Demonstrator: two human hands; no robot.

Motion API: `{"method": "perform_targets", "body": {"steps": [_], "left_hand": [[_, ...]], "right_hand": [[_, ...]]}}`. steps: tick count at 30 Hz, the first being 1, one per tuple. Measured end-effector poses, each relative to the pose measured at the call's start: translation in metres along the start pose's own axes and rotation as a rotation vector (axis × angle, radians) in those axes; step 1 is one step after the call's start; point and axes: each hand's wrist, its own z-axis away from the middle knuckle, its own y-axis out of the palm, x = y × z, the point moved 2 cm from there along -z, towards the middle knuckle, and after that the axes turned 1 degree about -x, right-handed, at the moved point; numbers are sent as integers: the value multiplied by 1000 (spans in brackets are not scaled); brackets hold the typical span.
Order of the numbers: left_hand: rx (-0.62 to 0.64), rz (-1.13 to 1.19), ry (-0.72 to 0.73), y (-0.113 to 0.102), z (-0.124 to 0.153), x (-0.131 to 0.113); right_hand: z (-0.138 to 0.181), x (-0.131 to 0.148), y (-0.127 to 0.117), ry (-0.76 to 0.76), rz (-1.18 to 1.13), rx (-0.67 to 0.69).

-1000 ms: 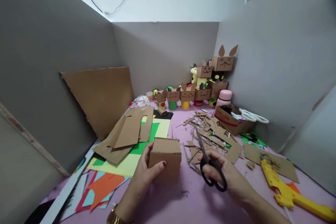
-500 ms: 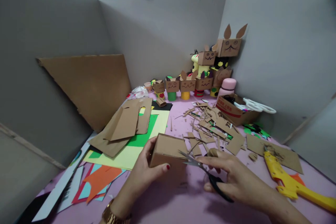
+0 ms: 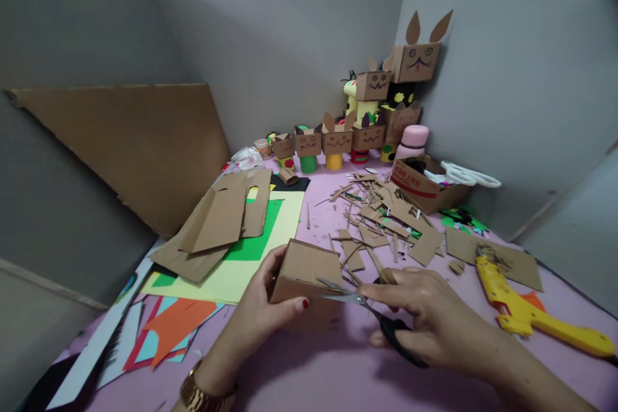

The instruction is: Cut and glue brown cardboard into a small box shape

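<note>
My left hand [image 3: 270,309] grips a small brown cardboard box [image 3: 311,264] by its left side, thumb along the near face. In my right hand [image 3: 415,315] is a pair of scissors [image 3: 360,299] with black handles, fingers through the loops. The slightly parted blades lie at the box's upper near edge, toward its right side. Whether they touch the cardboard I cannot tell. Just beyond the box are cardboard scraps [image 3: 386,212] scattered over the pink tabletop [image 3: 309,380].
A yellow glue gun [image 3: 526,309] lies at the right on a cardboard piece. Behind it stands an open box [image 3: 429,187] holding white-handled scissors. Cardboard animal figures [image 3: 338,140] line the back. Cardboard sheets [image 3: 219,219] and coloured paper [image 3: 178,325] lie left, near a large leaning panel [image 3: 145,141].
The scissor blades have shifted slightly left along the box's near edge. The view has tilted down a little, so the surroundings sit higher. Both hands keep their holds.
</note>
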Motion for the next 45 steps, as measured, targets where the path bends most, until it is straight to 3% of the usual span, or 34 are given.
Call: {"method": "perform_targets", "body": {"steps": [8, 14, 26, 45], "left_hand": [[69, -1, 3, 5, -2, 4], [82, -12, 2, 7, -3, 7], [108, 55, -32, 8, -1, 7], [214, 28, -19, 8, -2, 16]], "right_hand": [[-2, 4, -1, 13, 65, 17], [-2, 6, 1, -64, 158, 1], [0, 2, 4, -124, 68, -86], [1, -1, 5, -108, 102, -45]]}}
